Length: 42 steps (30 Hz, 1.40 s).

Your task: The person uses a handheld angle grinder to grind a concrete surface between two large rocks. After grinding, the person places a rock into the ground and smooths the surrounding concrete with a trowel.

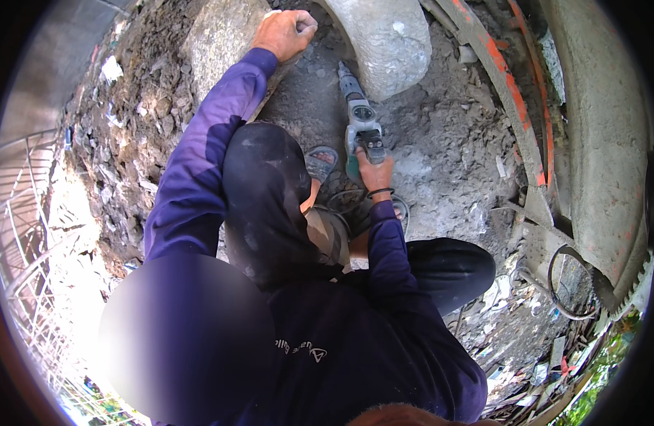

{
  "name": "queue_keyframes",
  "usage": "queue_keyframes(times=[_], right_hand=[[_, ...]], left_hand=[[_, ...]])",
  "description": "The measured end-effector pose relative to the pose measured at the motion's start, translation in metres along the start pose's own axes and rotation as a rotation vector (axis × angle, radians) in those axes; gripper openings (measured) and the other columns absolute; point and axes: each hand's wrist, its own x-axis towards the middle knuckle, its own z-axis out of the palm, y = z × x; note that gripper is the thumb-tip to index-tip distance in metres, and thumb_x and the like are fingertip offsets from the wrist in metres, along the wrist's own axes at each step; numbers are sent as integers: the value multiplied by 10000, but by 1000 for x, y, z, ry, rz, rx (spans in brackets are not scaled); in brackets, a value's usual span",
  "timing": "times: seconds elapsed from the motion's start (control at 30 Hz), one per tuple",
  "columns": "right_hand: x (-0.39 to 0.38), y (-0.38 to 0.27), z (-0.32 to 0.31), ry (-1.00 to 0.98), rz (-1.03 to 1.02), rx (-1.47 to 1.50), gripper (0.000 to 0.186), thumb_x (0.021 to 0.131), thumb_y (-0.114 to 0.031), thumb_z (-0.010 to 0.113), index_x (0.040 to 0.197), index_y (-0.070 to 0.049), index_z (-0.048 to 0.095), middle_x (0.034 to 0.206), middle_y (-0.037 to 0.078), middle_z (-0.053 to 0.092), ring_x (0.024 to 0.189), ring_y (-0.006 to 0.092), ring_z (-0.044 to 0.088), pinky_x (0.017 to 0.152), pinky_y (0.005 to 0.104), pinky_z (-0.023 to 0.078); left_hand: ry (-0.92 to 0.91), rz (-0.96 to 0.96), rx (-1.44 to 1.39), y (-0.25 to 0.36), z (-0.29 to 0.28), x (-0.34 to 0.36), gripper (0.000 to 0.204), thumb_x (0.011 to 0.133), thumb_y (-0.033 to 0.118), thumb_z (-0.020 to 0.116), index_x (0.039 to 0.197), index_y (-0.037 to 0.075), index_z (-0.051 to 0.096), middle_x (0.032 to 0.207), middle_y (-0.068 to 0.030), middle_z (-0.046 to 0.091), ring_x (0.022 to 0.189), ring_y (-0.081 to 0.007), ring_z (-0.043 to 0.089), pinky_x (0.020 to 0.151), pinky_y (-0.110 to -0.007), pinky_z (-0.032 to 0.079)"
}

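Note:
My right hand is wrapped round the rear grip of a grey and green rotary hammer drill. The drill lies along the ground ahead of me, its nose pointing away beside a curved, pale stone-like block. Dust coats the tool's body. Farther left, my left hand is closed with curled fingers at the edge of a rough, rounded stone. A dark hollow shows between thumb and forefinger; whether anything is in the palm is hidden. My left arm reaches past my bent knee.
Rubble and loose soil cover the ground at left. On the right stand a curved metal rim with orange paint and a large grey drum-like body. A sandalled foot is close to the drill; a cable loops behind it.

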Motion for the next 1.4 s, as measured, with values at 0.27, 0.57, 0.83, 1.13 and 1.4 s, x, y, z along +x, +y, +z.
queue_keyframes(times=[0.27,0.57,0.83,1.13,1.4], right_hand=[[-3,-4,0,10,-18,-9,250,854,-210,795,837,34,742,723,131,748,686,202,750,629,374,534],[0,-5,7,-4,-3,-61,256,858,-217,791,821,33,746,705,131,745,678,212,754,622,374,535],[-1,-41,24,-38,31,-102,281,847,-234,788,885,41,744,781,194,758,746,303,773,673,411,562],[-1,-127,107,-198,43,-336,413,816,-289,782,1049,36,680,957,282,740,955,458,720,822,504,580],[-5,-99,108,-239,65,-344,486,780,-265,811,1138,28,663,1035,269,742,1018,453,712,868,495,582]], left_hand=[[-34,-46,-25,9,-6,-3,172,917,290,733,1023,167,792,919,-50,783,895,-252,745,858,-406,575],[-50,14,13,11,-12,0,194,923,299,719,1046,166,786,929,-53,783,904,-266,742,859,-407,571],[-45,-8,-21,12,-12,-2,210,927,303,715,1061,159,786,940,-56,785,908,-264,742,863,-407,573],[-40,-72,-72,13,-8,-4,223,921,300,712,1082,163,783,953,-54,789,917,-257,747,863,-405,578],[-6,-93,-96,5,0,0,202,920,318,668,1044,216,790,933,-51,784,916,-296,731,938,-428,551]])
